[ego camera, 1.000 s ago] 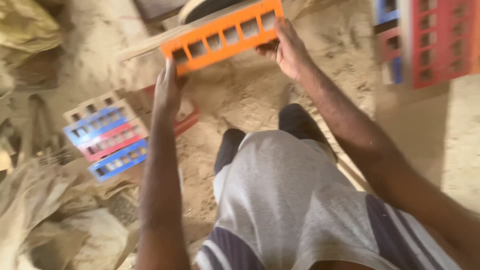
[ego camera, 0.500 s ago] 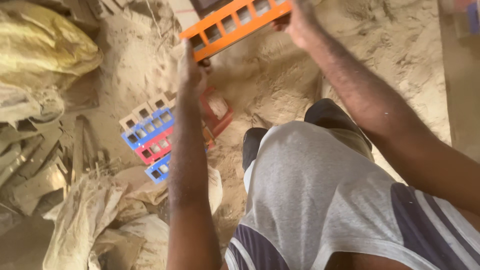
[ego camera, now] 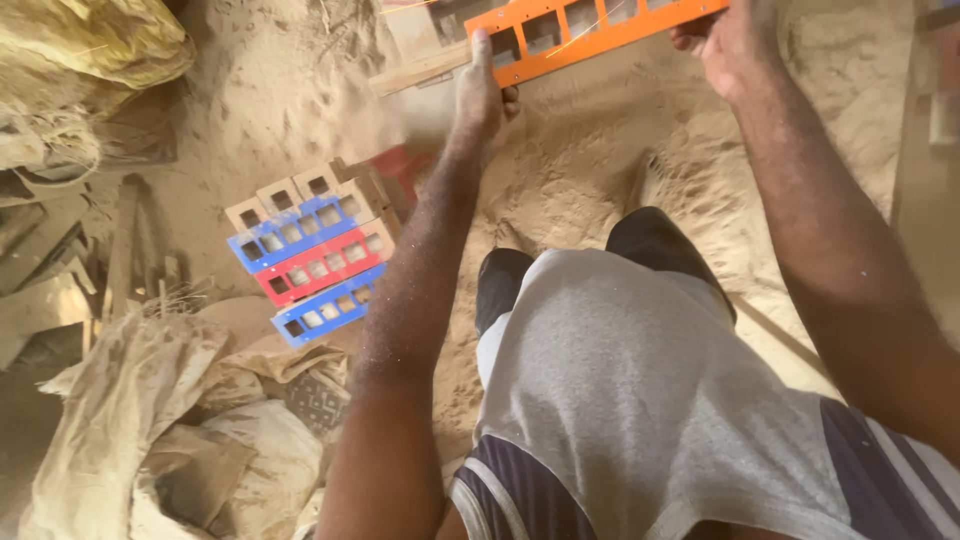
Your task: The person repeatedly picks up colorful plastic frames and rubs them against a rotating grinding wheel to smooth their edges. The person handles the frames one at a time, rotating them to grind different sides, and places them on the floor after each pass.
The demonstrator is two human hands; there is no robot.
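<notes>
Looking down past a grey shirt and dark shoes planted in loose sand. Lying to the lower left, crumpled pale sacks. Resting on the ground beyond them, a stack of blue and red slotted moulds with sandy blocks at its far edge. Reaching forward, left hand with fingers closed on the near end of an orange slotted mould, gripping it together with a wooden slat. Clasping the far end, right hand, keeping the mould lifted above the sand at the top of the view.
</notes>
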